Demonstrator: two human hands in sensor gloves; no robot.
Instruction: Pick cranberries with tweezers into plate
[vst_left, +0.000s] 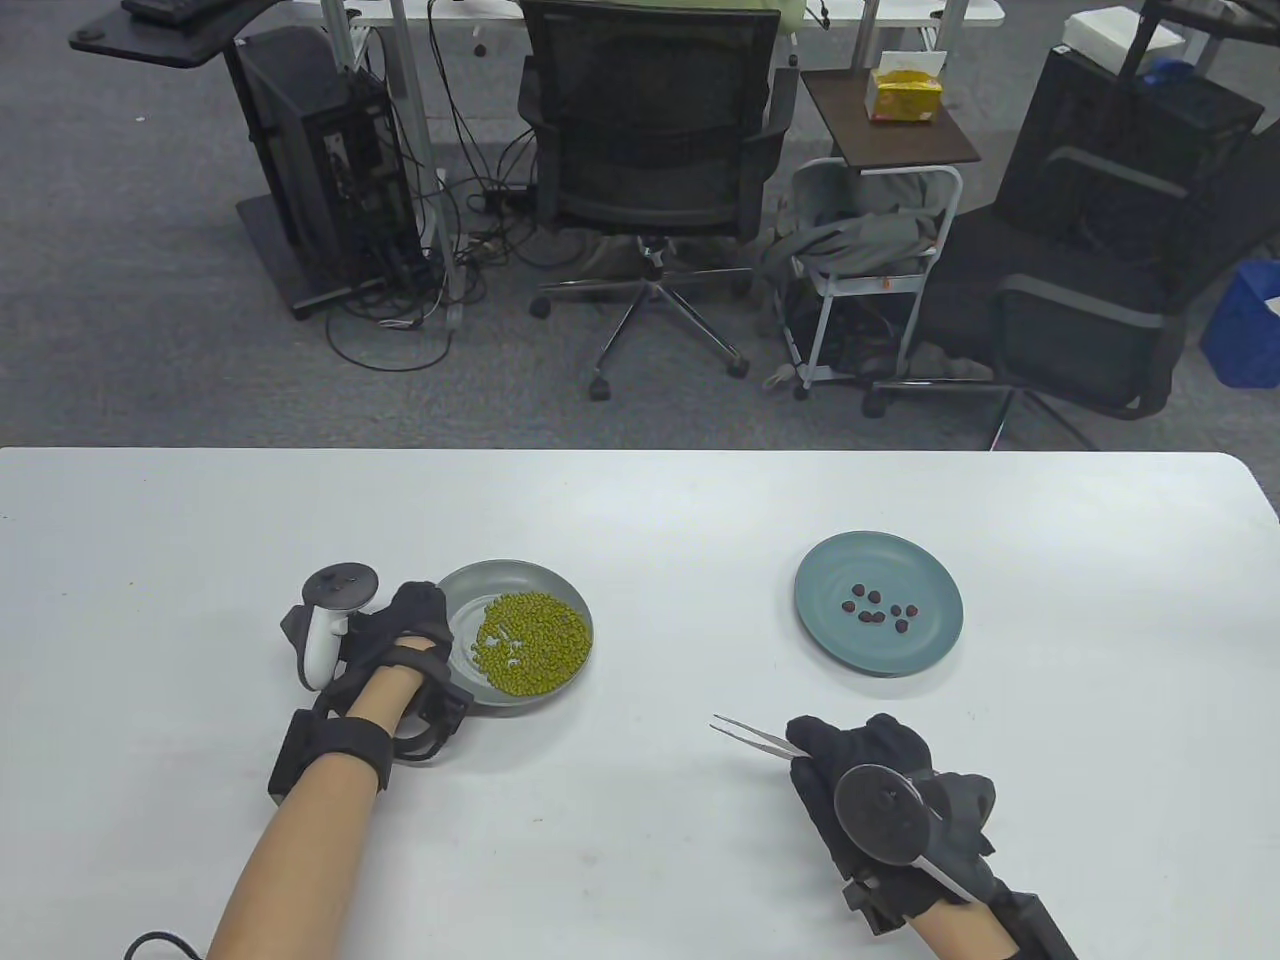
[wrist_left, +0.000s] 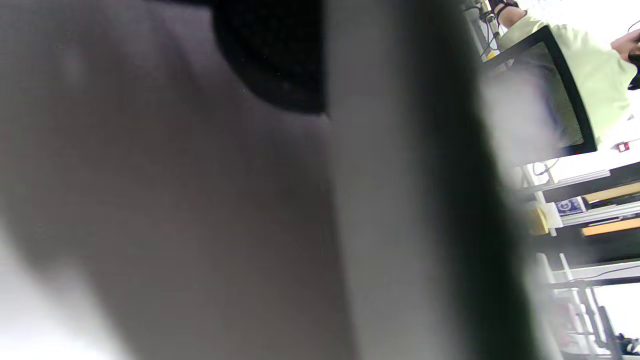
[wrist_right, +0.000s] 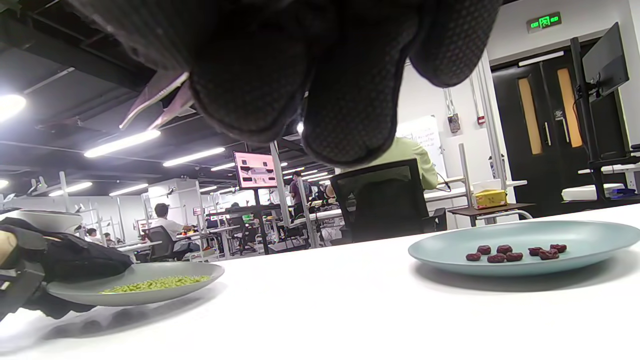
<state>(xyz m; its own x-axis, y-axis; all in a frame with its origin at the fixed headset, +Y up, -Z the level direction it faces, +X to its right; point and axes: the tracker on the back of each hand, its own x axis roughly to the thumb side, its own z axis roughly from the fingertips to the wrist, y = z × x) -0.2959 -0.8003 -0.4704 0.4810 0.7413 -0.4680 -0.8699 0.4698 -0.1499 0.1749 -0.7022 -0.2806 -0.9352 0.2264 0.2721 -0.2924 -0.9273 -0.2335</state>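
Note:
A blue-green plate (vst_left: 930, 640) on the right holds several dark red cranberries (vst_left: 878, 607); both also show in the right wrist view, the plate (wrist_right: 590, 245) and the cranberries (wrist_right: 505, 252). My right hand (vst_left: 860, 770) grips metal tweezers (vst_left: 750, 738) near the table's front, tips pointing left and up, empty and clear of the plate. In the right wrist view the tweezers (wrist_right: 155, 100) stick out from my gloved fingers (wrist_right: 350, 115). My left hand (vst_left: 415, 625) holds the left rim of a grey plate (vst_left: 545, 580) of green beans (vst_left: 535, 640).
The grey plate of beans (wrist_right: 165, 285) shows low left in the right wrist view. The left wrist view is blurred, filled by the grey plate's rim (wrist_left: 390, 200). Beyond the table's far edge stand an office chair (vst_left: 650, 130) and a trolley (vst_left: 865, 270).

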